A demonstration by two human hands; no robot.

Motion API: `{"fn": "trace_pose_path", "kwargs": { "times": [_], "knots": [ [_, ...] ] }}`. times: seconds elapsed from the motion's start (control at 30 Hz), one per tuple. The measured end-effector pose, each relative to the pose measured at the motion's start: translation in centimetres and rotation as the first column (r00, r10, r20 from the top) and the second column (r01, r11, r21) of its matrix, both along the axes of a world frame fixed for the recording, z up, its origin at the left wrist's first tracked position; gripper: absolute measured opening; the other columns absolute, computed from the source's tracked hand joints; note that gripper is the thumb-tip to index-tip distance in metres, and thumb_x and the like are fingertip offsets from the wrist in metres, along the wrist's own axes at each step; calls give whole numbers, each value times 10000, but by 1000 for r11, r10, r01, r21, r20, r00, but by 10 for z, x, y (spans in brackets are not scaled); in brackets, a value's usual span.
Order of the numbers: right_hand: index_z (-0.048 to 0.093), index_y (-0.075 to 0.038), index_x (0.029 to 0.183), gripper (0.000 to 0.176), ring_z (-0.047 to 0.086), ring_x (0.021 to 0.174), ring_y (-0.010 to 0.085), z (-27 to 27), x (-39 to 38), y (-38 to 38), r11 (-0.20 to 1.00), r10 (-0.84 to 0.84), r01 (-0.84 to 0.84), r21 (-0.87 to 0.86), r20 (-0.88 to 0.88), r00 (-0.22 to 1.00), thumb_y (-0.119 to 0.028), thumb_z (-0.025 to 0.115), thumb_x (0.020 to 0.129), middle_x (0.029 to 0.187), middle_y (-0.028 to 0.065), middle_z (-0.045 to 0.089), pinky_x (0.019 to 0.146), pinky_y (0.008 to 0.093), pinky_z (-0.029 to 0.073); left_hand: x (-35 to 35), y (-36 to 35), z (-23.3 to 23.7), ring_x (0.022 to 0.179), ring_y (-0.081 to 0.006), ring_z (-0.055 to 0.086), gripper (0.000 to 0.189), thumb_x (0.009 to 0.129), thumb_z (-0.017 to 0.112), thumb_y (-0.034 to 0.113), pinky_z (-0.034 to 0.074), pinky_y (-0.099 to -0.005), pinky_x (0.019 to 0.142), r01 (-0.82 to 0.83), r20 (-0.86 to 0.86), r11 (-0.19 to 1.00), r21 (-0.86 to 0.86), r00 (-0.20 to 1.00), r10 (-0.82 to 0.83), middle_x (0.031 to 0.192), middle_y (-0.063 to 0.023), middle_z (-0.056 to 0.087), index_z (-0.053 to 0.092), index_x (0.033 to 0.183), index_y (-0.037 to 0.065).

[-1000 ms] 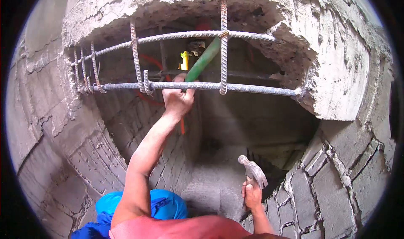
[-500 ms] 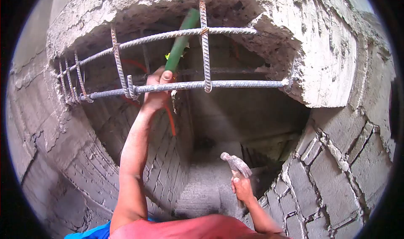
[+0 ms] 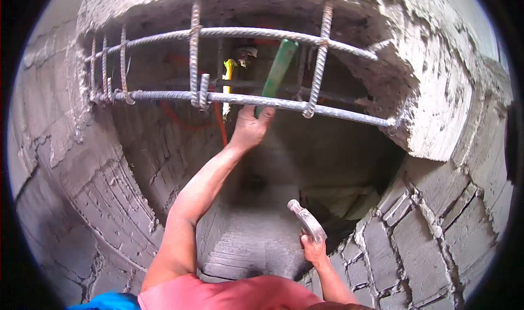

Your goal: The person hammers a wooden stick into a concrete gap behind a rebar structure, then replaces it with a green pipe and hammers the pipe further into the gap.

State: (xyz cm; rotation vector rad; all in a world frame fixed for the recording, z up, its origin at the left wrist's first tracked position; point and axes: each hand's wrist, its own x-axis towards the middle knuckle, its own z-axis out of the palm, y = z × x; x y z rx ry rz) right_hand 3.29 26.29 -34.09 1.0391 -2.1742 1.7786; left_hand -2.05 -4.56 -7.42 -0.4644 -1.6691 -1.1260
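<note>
My left hand (image 3: 252, 129), arm stretched up, is closed around the lower end of a green tube-like piece (image 3: 280, 67). The piece tilts up to the right behind the lower steel rebar (image 3: 229, 97), its top near the upper rebar (image 3: 234, 32). Lower right, my right hand (image 3: 314, 250) grips a claw hammer (image 3: 307, 221) close under its head, apart from the bars. Most of the hammer's handle is hidden. Left of the green piece, a thin yellow and white strip (image 3: 226, 81) hangs behind the bars.
Rough broken concrete (image 3: 431, 97) surrounds the exposed bars, which upright stirrups (image 3: 318, 59) cross. An orange cable (image 3: 220, 125) hangs behind them at the left. Block wall (image 3: 406, 250) with mortar joints rises at right, and a grey ledge (image 3: 245, 247) lies below.
My left hand has moved right and lower with the green piece, which now sits mostly behind the bars' gap. The view has shifted, and the yellow strip shows more. My right hand still holds the hammer.
</note>
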Motion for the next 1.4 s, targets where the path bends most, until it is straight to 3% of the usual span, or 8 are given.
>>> {"fn": "trace_pose_path", "kwargs": {
  "times": [0.2, 0.33, 0.47, 0.6, 0.87, 0.97, 1.33, 1.4],
  "knots": [
    [637, -3, 934, 668, 613, 660, 342, 21, 8, 9, 968, -230, 250, 18, -327, 917, -659, 515, 917, 749, 153, 638, 643, 420, 497, -13, 15, -14, 774, -368, 685, 347, 834, 771, 194, 529, -418, 639, -215, -221, 972, -92, 956, 191, 822, -169, 678, 607, 1119, 79],
    [607, -50, 974, 705, 519, 645, 110, -43, -7, 38, 993, -100, 106, -47, 105, 989, -741, 506, 879, 805, 32, 552, 567, 281, 430, -21, 23, -20, 760, -381, 677, 371, 826, 782, 193, 521, -432, 621, -207, -273, 967, -150, 948, 161, 813, -163, 666, 581, 1118, 84],
    [541, -58, 1002, 655, 512, 629, 126, -44, -4, 55, 996, -59, 56, -64, -39, 998, -698, 581, 868, 795, 9, 538, 567, 272, 430, -47, 16, -44, 742, -391, 669, 354, 832, 777, 190, 505, -442, 595, -160, -290, 977, -140, 950, 114, 790, -162, 648, 558, 1085, 74],
    [545, -61, 813, 723, 501, 602, 142, -66, 8, 38, 862, -507, 495, -113, -165, 846, -777, 467, 870, 676, 26, 512, 536, 298, 399, -52, 11, -55, 729, -400, 664, 361, 886, 736, 290, 495, -435, 590, -121, -161, 990, -73, 981, 108, 764, -167, 626, 547, 1106, 74],
    [538, -49, 915, 695, 495, 582, 133, -29, 38, 13, 956, -152, 160, -247, 51, 987, -743, 527, 866, 708, 29, 521, 516, 277, 402, -29, -6, -21, 695, -372, 670, 427, 886, 694, 469, 506, -450, 579, -165, -220, 975, -149, 967, 130, 725, -158, 644, 617, 1028, 74],
    [558, -61, 989, 679, 504, 588, 120, -37, 42, 8, 972, -156, 186, -142, 202, 967, -728, 542, 868, 723, 14, 536, 523, 265, 415, 3, -20, 6, 733, -335, 665, 251, 790, 811, 269, 524, -431, 636, -474, -389, 868, -147, 834, 390, 824, -98, 687, 714, 950, 101],
    [594, -14, 1020, 707, 552, 533, 191, -34, 48, -19, 941, -276, 269, 205, 2, 961, -698, 441, 923, 628, 70, 536, 509, 371, 449, 27, -13, 22, 785, -368, 662, 315, 810, 757, 155, 522, -422, 668, -608, -463, 794, -20, 709, 531, 879, -179, 668, 670, 1085, 28],
    [635, 5, 1030, 608, 554, 592, 343, -38, 45, -18, 915, -285, 250, 317, 68, 956, -584, 515, 934, 662, 173, 574, 602, 446, 460, 40, 3, 27, 764, -362, 665, 284, 850, 726, 207, 526, -432, 657, -586, -355, 810, -19, 761, 542, 860, -164, 673, 668, 1075, 44]
  ]
}}
